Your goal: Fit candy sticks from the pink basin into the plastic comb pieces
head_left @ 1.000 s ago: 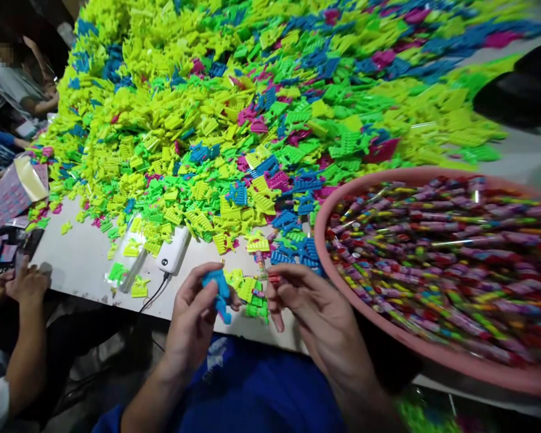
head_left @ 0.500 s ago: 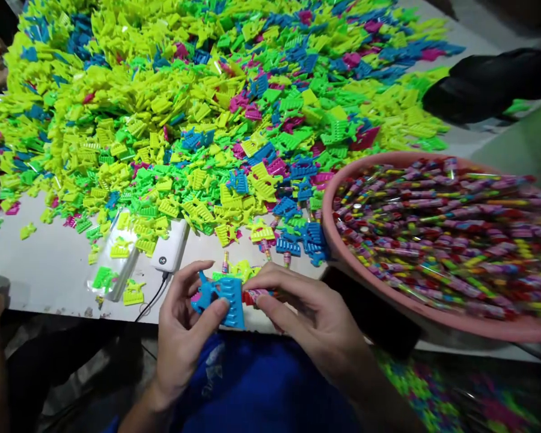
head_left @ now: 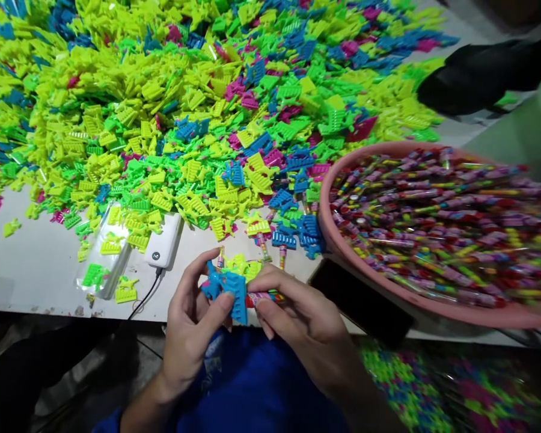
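Observation:
My left hand holds a blue ribbed plastic piece between thumb and fingers, just off the table's near edge. My right hand pinches a thin colourful stick whose end touches the blue piece's right side. The two hands meet above my blue-clothed lap. A few loose sticks and yellow pieces lie on the table just beyond my fingers.
A huge heap of yellow, green, blue and pink plastic pieces covers the white table. A pink basin full of colourful sticks sits at right. A white power bank with cable, a clear bag and a dark phone lie near the edge.
One second ago my hands were apart, each holding its item. They came together, with the stick now against the blue piece. The view shifted left and down slightly.

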The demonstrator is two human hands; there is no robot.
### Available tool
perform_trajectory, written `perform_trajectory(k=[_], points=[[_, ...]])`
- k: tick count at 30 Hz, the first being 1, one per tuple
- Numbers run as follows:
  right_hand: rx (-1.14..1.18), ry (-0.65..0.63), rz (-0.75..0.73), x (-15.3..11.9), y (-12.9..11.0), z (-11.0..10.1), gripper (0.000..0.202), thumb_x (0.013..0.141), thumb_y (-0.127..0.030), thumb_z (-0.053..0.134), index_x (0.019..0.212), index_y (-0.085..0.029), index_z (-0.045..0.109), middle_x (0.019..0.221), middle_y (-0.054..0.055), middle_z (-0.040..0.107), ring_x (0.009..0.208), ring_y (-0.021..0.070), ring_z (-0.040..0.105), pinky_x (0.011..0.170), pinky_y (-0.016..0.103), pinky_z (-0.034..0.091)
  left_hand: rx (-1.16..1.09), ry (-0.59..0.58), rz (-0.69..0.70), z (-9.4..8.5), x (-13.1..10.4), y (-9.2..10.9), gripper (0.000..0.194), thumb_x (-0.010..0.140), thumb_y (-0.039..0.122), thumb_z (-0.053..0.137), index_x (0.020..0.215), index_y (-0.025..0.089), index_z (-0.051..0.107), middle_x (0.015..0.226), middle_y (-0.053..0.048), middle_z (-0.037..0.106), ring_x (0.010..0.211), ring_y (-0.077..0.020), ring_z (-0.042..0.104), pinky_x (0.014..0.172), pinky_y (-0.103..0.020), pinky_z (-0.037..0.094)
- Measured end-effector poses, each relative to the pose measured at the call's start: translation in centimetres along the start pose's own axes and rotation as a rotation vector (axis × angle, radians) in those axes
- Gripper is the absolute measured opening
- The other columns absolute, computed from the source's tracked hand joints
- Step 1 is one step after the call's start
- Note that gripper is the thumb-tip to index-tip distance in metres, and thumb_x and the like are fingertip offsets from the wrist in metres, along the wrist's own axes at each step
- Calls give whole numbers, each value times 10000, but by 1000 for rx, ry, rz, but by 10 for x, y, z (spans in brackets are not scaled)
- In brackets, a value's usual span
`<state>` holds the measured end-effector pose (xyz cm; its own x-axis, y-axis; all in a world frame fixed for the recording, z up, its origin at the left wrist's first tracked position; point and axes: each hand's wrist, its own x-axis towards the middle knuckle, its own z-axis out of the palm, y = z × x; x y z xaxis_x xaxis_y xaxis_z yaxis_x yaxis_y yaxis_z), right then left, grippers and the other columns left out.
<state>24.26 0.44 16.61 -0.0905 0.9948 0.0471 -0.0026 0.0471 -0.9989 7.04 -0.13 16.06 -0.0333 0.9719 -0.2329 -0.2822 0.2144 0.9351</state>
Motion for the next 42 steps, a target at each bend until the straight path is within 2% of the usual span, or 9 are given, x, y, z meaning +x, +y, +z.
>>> perform_trajectory(k=[5,10,15,27,30,33,36,38,42], points=[[27,54,-11,-8,8,-1,110,1024,-205,739,963,-292,768,903,-24,743,846,167,751,667,230,558,16,-25,-62,6,-3,-2,563,925,471,955,1444,318,800,978,-6,706,672,-92,606,576,-163,564],[-106,80,-182,-8,18,-5,160,1025,-128,729,1017,-288,732,893,-43,724,817,143,707,757,232,574,137,41,76,11,-6,2,439,972,408,923,1395,339,829,1182,-27,731,829,-97,653,724,-151,594],[-120,111,-322,-12,27,-9,120,1051,-156,691,1056,-273,720,891,-19,719,814,175,694,752,280,582,103,-65,-83,11,-4,0,533,959,453,921,1463,333,798,1062,-26,730,678,-98,597,569,-178,557],[-391,118,-384,-3,43,-20,137,1072,-108,653,1118,-234,680,931,32,707,852,208,720,773,321,610,432,45,142,18,11,-24,487,1054,445,807,1529,366,733,1267,-49,686,1032,-179,705,957,-283,621],[-544,129,-388,-3,53,-43,146,1101,-145,646,1192,-231,722,1062,83,779,1006,259,764,908,392,619,672,-19,187,-3,27,-45,473,1090,464,743,1525,282,713,1278,-78,745,1079,-202,741,978,-313,615],[-742,323,-369,-2,61,-92,198,1136,-190,587,1240,-237,748,1131,118,825,1102,315,761,1022,485,578,888,-56,255,-28,50,-59,367,1092,472,706,1358,229,773,1054,-71,783,970,-244,753,895,-365,622],[-1009,446,-150,6,69,-144,296,1142,-333,547,1247,-218,799,1234,186,840,1185,415,726,1076,606,540,985,-56,341,-42,77,-61,322,1063,484,706,1249,242,809,1175,-131,770,1165,-347,699,1079,-528,568],[-1046,421,-71,19,76,-168,360,1108,-340,546,1252,-164,825,1244,240,839,1184,467,730,1084,677,526,1040,-60,393,-41,97,-60,323,1070,474,676,1258,247,807,1293,-163,728,1306,-394,635,1196,-609,490],[-997,363,-24,49,88,-179,341,1088,-402,623,1244,-209,857,1224,186,871,1168,418,781,1030,588,600,1108,-103,426,-21,133,-65,386,1033,409,747,1386,252,743,1392,-166,672,1376,-400,605,1253,-612,468]])
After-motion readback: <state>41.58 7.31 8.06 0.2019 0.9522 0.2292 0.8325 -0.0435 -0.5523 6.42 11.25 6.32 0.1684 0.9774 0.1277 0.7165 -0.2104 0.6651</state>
